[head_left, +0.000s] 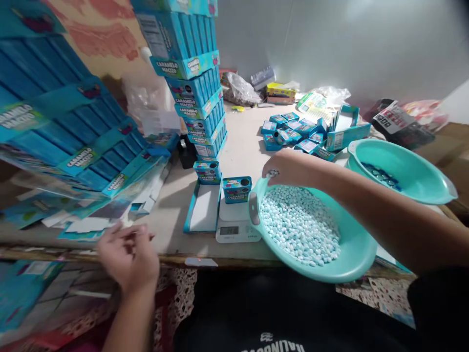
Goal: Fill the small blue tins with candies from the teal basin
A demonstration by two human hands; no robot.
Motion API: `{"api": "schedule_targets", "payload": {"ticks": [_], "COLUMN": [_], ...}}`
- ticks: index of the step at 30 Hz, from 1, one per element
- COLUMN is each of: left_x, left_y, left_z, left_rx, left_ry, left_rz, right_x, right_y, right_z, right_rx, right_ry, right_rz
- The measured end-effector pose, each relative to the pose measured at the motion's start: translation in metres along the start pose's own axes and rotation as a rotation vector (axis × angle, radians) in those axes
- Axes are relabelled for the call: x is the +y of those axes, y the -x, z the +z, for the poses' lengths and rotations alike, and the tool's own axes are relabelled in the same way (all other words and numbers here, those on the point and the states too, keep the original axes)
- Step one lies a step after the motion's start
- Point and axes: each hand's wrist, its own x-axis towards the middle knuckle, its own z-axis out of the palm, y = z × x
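Over the rim of a turquoise bowl (357,252) full of small pale blue and white candies (300,225), my right hand (282,166) is closed around a few candies. Left of that bowl, a small blue box (236,190) stands upright on a white scale (238,234) with a lit display. Beside the scale lies an open blue tray (205,210) with a white inside, and another small box (207,172) stands at its far end. My left hand (130,252), slightly blurred, is held at the table's front edge with curled fingers apart and nothing in them.
Tall stacks of blue candy boxes (200,98) rise at the centre and left (80,122). Small blue packs (293,132) lie in a pile behind the bowl. A second turquoise bowl (414,171) is at the right. Plastic bags (242,90) lie near the wall.
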Motion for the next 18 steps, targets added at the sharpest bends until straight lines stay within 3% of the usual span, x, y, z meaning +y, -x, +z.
{"api": "schedule_targets", "payload": {"ticks": [3,6,11,18], "left_x": [0.003,-0.001,-0.006,-0.001], "left_y": [0.007,0.015,0.013,0.012], "left_z": [0.021,0.02,0.014,0.019], "left_rx": [0.019,0.101,0.094,0.064], "left_ry": [0.064,0.087,0.105,0.087], "left_rz": [-0.01,-0.024,-0.067,-0.109], "right_x": [-0.016,-0.03,-0.035,-0.04], "right_y": [-0.015,-0.032,-0.057,-0.066], "right_z": [-0.018,-0.026,-0.017,-0.012], "right_rx": [0.005,-0.039,-0.171,-0.216], "right_ry": [0.013,0.068,0.204,0.286], "right_rz": [-0.096,-0.171,-0.245,-0.289]}}
